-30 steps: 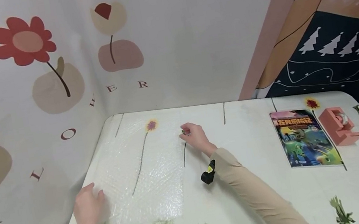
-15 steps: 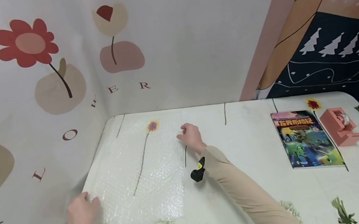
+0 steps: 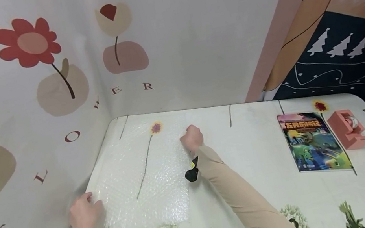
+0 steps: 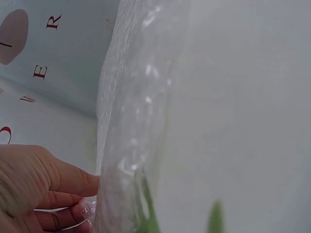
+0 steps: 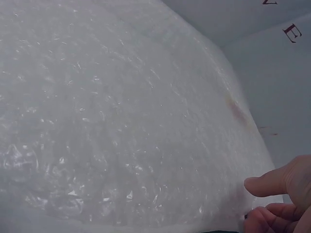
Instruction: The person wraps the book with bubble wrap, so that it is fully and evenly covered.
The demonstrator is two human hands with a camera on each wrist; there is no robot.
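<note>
A clear sheet of bubble wrap (image 3: 164,180) lies over the left part of the flower-printed tablecloth. At its lower left side, my left hand (image 3: 85,217) holds the edge; the left wrist view shows the thumb and fingers of my left hand (image 4: 43,189) pinching the crinkled film (image 4: 131,121). My right hand (image 3: 192,138) is at the sheet's upper right edge. In the right wrist view, the thumb and curled fingers of my right hand (image 5: 284,194) meet the corner of the bubble wrap (image 5: 121,131), the fingers partly cut off by the frame.
On the right of the tablecloth (image 3: 246,151) lie a colourful book (image 3: 312,143) and, beside it, a pink tape dispenser (image 3: 348,131). Printed curtains hang along the left side and behind the table, a dark one (image 3: 347,68) at the right.
My right hand has shifted slightly left along the sheet's right side, and its wrist has turned. My left hand moved a little left, then stayed about there. The book and dispenser rest where they were.
</note>
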